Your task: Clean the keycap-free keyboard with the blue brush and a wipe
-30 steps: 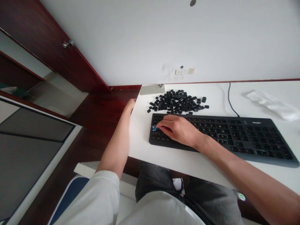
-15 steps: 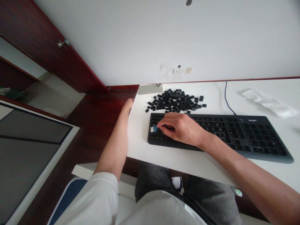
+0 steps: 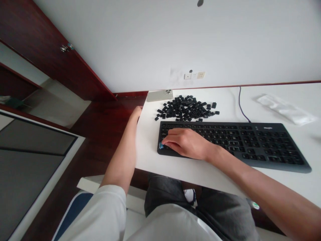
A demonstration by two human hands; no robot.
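My right hand is over the left end of a black keyboard, fingers pinched together. Between the fingertips is a small blue piece, pressed to the keyboard's lower left corner; its kind is too small to make out. The keyboard's key sockets show without caps. Just behind it lies a heap of loose black keycaps. My left hand is at the table's left edge, its fingers hidden by the edge.
A phone lies at the back left corner of the white table. At the back right is a white plastic packet. The keyboard's cable runs back to the wall, below some sockets.
My right hand has moved a little left and toward me, taking the small piece to the keyboard's lower left corner. The piece's white part no longer shows. My left hand stays at the table edge.
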